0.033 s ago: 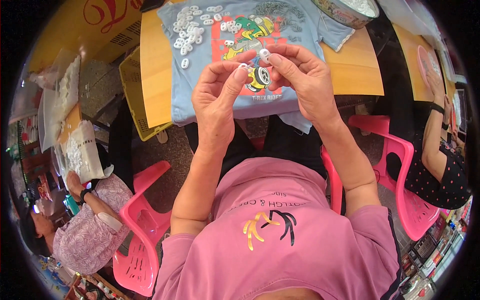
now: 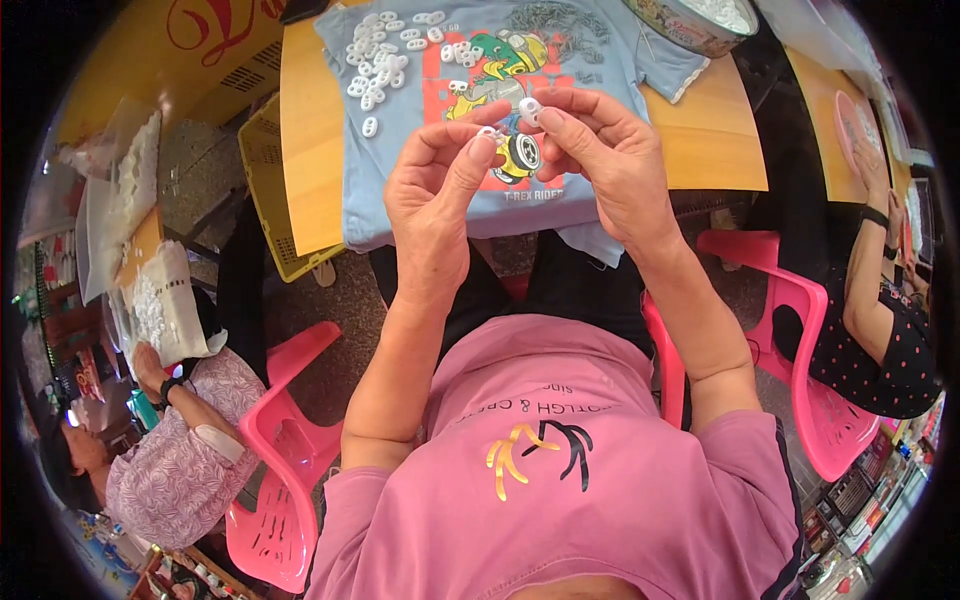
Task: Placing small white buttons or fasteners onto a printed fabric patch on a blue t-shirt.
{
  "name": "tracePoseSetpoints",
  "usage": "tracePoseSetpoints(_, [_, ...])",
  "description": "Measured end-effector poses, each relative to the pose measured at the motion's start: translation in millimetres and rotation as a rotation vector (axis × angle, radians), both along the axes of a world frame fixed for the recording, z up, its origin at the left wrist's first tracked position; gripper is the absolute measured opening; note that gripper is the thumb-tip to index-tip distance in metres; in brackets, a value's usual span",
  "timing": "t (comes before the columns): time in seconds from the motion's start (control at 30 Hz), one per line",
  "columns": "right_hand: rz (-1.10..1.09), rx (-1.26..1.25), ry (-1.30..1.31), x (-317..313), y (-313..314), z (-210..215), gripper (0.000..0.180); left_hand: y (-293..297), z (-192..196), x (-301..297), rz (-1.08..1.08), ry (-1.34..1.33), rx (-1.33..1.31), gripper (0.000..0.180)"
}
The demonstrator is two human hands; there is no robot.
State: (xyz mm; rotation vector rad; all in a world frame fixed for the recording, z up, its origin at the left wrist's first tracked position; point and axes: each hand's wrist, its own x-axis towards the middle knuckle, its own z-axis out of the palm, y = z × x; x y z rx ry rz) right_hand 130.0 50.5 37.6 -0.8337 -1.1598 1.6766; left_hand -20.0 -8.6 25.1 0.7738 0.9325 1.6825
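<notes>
Over the printed light blue T-shirt [image 2: 365,215], I hold both hands up close together. Between the thumb and fingers of my right hand [image 2: 600,150] is a small white oval plastic piece [image 2: 529,110] with holes. My left hand [image 2: 435,180] is closed in a pinch on another small white piece [image 2: 488,132], mostly covered by the fingertips. Whether the two pieces are joined cannot be made out. Beyond my left hand, many similar white two-hole pieces [image 2: 378,70] lie loose on the shirt. Small dark grey parts [image 2: 580,40] are spread at the far right of the shirt.
The shirt covers a wooden table [image 2: 310,170]. A round tin [image 2: 700,30] of white pieces stands at the far right. A yellow crate [image 2: 262,165] is left of the table. Pink chairs [image 2: 290,430] flank me; people work at both sides, one hand [image 2: 870,165] near a pink plate.
</notes>
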Motion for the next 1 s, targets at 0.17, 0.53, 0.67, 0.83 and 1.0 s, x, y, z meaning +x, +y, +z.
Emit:
tracePoseSetpoints(0.17, [0.013,0.002,0.016,2.5,-1.7,0.3,0.024,-1.3,-2.2,1.2,0.041,0.045,-0.094,0.016])
tracePoseSetpoints(0.53, [-0.013,0.108,-0.024,-2.0,-4.8,0.1,0.021,1.8,1.5,3.6,-0.010,0.062,-0.101,0.014])
tracePoseSetpoints(0.67, [-0.040,0.186,-0.111,-3.4,-7.4,0.1,0.021,1.1,2.3,3.8,-0.020,0.048,-0.111,0.015])
tracePoseSetpoints(0.83, [-0.095,0.256,-0.138,-7.7,-11.4,0.8,0.021,1.4,3.1,6.9,0.005,0.052,-0.115,0.017])
tracePoseSetpoints(1.0, [-0.093,0.353,-0.232,-11.4,-13.5,-1.7,0.021,1.2,2.4,9.4,0.037,0.025,-0.101,0.016])
